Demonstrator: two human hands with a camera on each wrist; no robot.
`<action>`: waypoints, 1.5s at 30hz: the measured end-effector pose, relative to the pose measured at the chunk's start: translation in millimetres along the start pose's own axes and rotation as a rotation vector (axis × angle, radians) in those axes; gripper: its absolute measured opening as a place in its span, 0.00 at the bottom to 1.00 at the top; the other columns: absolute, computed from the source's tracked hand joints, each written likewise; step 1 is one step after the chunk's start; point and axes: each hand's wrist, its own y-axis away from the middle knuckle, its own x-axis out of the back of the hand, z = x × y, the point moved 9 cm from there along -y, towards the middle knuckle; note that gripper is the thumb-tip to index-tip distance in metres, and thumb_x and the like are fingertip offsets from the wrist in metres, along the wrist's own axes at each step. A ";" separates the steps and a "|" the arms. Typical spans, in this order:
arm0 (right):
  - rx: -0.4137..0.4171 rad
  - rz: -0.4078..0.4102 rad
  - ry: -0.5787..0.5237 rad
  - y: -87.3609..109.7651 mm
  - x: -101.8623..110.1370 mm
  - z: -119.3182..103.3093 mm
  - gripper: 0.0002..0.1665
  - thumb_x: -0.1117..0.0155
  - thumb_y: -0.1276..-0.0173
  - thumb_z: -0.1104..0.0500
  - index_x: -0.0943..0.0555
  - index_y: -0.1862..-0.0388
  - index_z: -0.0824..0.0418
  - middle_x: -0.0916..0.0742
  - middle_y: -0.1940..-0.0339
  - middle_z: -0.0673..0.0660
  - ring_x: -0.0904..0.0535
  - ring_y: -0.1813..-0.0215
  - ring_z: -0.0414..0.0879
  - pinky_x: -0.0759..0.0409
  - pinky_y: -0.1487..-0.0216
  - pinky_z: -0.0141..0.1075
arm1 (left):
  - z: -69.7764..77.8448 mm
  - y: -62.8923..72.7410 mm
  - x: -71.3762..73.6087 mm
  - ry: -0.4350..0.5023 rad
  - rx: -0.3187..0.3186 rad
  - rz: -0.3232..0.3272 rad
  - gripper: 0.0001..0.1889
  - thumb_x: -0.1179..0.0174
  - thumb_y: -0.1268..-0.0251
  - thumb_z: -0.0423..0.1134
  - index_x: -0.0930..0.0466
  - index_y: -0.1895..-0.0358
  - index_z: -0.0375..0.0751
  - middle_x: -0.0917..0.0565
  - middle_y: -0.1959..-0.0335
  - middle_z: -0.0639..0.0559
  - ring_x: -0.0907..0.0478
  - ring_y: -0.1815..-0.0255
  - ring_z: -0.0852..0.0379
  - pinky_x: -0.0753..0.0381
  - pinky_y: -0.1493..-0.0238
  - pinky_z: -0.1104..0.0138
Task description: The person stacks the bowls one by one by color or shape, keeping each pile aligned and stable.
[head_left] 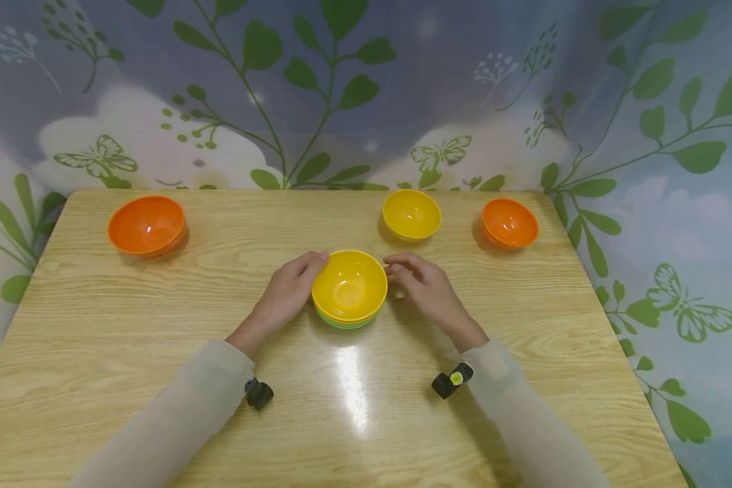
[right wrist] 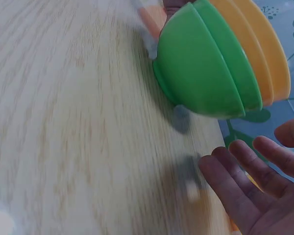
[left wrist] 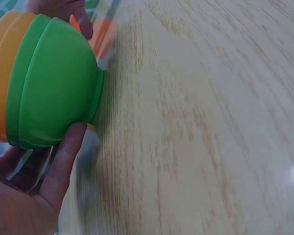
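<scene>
Yellow-over-green nested bowls [head_left: 349, 290] are central, pinched by the left hand [head_left: 289, 285]; right hand [head_left: 425, 285] just beside, fingers loosely spread. Stacking seems in hand; next probably calls for reaching the far yellow bowl [head_left: 411, 215].

Surface [head_left: 97, 339]: pale wood-grain, kinda shiny
12 o'clock wall [head_left: 427, 74]: blue-grey, green leaves [head_left: 262, 45], puffy clouds [head_left: 128, 118]
3 o'clock wall [head_left: 653, 203]: paler, big green butterfly [head_left: 685, 306]
Glare [head_left: 352, 390]: bright streak, roughly 6 o'clock

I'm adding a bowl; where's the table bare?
The wood-grain table is bare between the left round orange bowl and round yellow bowl, and in front of the right round orange bowl. Crowded: the centre, left hand gripping stacked yellow and green bowls, right hand close by.
</scene>
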 end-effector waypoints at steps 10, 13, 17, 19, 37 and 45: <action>-0.111 0.120 -0.031 -1.6 24.1 16.7 0.26 0.47 0.10 0.46 0.19 0.30 0.64 0.12 0.35 0.64 0.13 0.35 0.61 0.08 0.41 0.51 | 0.0 0.6 0.5 -0.009 0.008 0.001 0.37 0.60 0.17 0.74 0.21 0.25 0.54 0.17 0.30 0.49 0.22 0.27 0.47 0.29 0.18 0.44; -0.142 0.142 -0.043 -2.2 30.4 23.1 0.27 0.49 0.10 0.45 0.20 0.30 0.63 0.13 0.34 0.64 0.13 0.35 0.60 0.08 0.41 0.50 | 0.2 0.6 0.4 -0.012 0.010 0.001 0.37 0.60 0.17 0.74 0.21 0.25 0.53 0.17 0.30 0.49 0.22 0.28 0.47 0.28 0.18 0.44; -0.167 0.154 -0.053 -1.7 35.6 27.0 0.27 0.49 0.10 0.45 0.20 0.29 0.63 0.14 0.33 0.63 0.13 0.35 0.59 0.08 0.41 0.48 | 0.2 1.0 0.4 -0.009 0.014 -0.002 0.37 0.60 0.17 0.74 0.22 0.25 0.54 0.17 0.30 0.49 0.22 0.29 0.47 0.27 0.19 0.44; -0.176 0.158 -0.057 -1.7 37.4 28.0 0.27 0.49 0.10 0.45 0.20 0.29 0.62 0.14 0.33 0.63 0.13 0.35 0.59 0.08 0.41 0.47 | 0.5 1.5 0.2 -0.004 0.015 -0.004 0.37 0.60 0.17 0.74 0.22 0.25 0.54 0.16 0.32 0.49 0.21 0.31 0.47 0.26 0.20 0.44; -0.277 0.286 -0.151 -8.4 58.0 42.6 0.23 0.49 0.11 0.50 0.19 0.33 0.64 0.14 0.34 0.62 0.13 0.39 0.54 0.06 0.46 0.41 | 0.4 1.9 0.4 -0.008 0.014 0.003 0.35 0.59 0.16 0.72 0.21 0.27 0.53 0.14 0.38 0.48 0.20 0.42 0.47 0.18 0.34 0.50; -0.280 0.312 -0.193 -9.4 64.7 43.0 0.23 0.49 0.11 0.51 0.21 0.32 0.65 0.16 0.33 0.62 0.14 0.39 0.54 0.06 0.47 0.40 | 2.8 1.4 -0.3 -0.008 0.003 -0.001 0.36 0.60 0.16 0.73 0.21 0.26 0.53 0.14 0.37 0.48 0.20 0.41 0.47 0.19 0.31 0.48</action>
